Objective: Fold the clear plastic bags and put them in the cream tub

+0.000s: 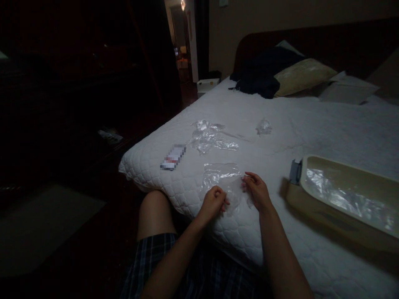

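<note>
A clear plastic bag [220, 174] lies partly on the white quilted bed, its near end between my hands. My left hand [215, 198] is closed, fingers curled on the bag's near left side. Across from it, my right hand [256, 190] pinches the bag's right edge between thumb and fingers. Beyond them, crumpled clear plastic bags [205, 136] are spread on the quilt. A small balled-up plastic bag [263, 126] sits farther right. Left of the spread bags is a phone [173, 158], its screen blurred out.
A beige plastic bin [336, 211] with a grey latch stands at the right, clear plastic bags inside. Pillows [305, 77] and dark clothing [258, 77] lie by the headboard. The bed's left edge [156, 135] drops to a dark floor. A white box [208, 85] stands behind the bed.
</note>
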{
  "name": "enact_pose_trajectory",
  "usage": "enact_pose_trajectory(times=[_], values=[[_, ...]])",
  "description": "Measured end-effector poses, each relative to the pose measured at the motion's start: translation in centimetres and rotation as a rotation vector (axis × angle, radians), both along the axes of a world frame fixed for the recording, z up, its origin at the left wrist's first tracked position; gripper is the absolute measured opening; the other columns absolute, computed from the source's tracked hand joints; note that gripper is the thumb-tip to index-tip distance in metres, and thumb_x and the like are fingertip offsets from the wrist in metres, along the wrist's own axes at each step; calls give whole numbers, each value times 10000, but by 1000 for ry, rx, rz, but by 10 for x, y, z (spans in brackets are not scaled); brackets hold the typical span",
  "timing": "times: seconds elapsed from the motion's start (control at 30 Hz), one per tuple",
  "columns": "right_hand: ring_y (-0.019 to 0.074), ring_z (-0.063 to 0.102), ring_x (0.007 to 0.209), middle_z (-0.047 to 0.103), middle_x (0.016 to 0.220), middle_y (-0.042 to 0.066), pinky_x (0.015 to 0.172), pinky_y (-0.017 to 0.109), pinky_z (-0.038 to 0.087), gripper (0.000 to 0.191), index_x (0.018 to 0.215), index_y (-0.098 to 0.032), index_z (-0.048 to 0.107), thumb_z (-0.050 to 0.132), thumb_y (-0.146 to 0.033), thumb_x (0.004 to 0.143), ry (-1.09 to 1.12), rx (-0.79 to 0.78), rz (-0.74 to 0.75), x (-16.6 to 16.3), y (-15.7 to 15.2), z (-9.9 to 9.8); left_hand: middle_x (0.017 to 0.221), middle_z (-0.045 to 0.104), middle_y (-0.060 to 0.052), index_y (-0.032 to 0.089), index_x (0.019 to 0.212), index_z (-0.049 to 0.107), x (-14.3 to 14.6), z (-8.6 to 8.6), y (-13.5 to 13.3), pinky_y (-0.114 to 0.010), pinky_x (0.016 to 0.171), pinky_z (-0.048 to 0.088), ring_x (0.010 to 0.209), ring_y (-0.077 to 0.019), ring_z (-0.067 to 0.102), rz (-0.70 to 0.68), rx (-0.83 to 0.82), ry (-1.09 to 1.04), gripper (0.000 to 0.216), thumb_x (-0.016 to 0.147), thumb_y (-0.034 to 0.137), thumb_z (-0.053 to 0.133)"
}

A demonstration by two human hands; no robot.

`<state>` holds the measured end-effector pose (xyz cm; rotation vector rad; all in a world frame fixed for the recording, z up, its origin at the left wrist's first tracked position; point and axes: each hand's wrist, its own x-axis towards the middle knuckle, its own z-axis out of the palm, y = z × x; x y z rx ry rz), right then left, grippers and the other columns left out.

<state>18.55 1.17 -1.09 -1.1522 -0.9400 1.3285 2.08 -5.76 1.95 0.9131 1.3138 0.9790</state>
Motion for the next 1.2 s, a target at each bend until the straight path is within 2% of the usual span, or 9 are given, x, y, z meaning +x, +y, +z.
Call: enact_pose_trajectory(times=[0.17, 0.27, 0.5, 0.67, 0.77, 0.87, 0.97, 1.07, 1.2], values=[[85, 541, 546, 584, 743, -28, 441, 190, 421, 410, 950, -213, 580, 710, -353, 587, 33, 1, 19, 1, -1, 0, 402, 510, 31, 176, 646, 426, -9, -1, 2, -174, 287, 199, 248, -62, 349, -165, -104, -90, 203, 744, 354, 416], [82, 536, 542, 581, 742, -26, 428, 182, 411, 407, 943, -214, 584, 710, -357, 583, 28, 0, 11, 1, -1, 1, 354, 460, 41, 166, 608, 453, -13, 1, 2, -179, 286, 145, 231, -47, 295, -142, -113, -82, 251, 744, 375, 431], [80, 539, 563, 582, 745, -22, 443, 179, 422, 401, 940, -211, 584, 706, -363, 590, 15, 21, 12, 1, 0, -1, 474, 486, 27, 151, 591, 438, -11, 3, 4, -167, 312, 188, 306, -28, 349, -54, -308, -424, 186, 683, 306, 487], [72, 522, 545, 577, 737, -32, 422, 168, 394, 400, 943, -219, 581, 712, -347, 587, 39, 11, 18, 1, 0, -1, 653, 611, -27, 161, 740, 436, -13, 3, 1, -175, 321, 241, 330, -58, 432, -102, -282, -396, 211, 671, 344, 517], [71, 517, 531, 583, 742, -32, 415, 171, 385, 409, 930, -222, 584, 721, -354, 568, 42, -5, 8, 0, 0, -1, 632, 631, -28, 171, 810, 429, -17, 5, -1, -174, 324, 240, 299, -62, 411, -225, -258, -282, 266, 695, 399, 504], [73, 515, 535, 591, 749, -28, 424, 179, 394, 409, 927, -220, 589, 721, -359, 566, 34, 8, 3, 0, 0, -1, 546, 615, -23, 162, 833, 469, -27, 10, -1, -179, 334, 242, 286, -74, 397, -386, -217, -32, 297, 730, 441, 462], [77, 510, 529, 595, 744, -27, 430, 189, 402, 409, 930, -222, 594, 716, -368, 567, 14, 20, -2, 1, -1, -1, 521, 568, 3, 160, 770, 550, -42, 15, 4, -192, 407, 322, 385, -87, 456, -216, 45, 325, 260, 729, 410, 494], [76, 504, 516, 588, 709, -29, 436, 195, 409, 388, 924, -218, 599, 703, -370, 583, -18, 32, -28, 0, -2, 1, 719, 611, -23, 190, 803, 601, -56, 21, 14, -232, 612, 428, 651, -136, 563, 26, 397, 670, 166, 736, 319, 519], [99, 543, 581, 599, 739, -5, 477, 213, 442, 331, 898, -210, 596, 659, -392, 629, -64, 60, -182, -1, -3, 3, 1019, 598, -78, 188, 972, 588, -66, 19, 30, -323, 899, 385, 987, -190, 529, -85, 632, 937, 230, 792, 249, 458]])
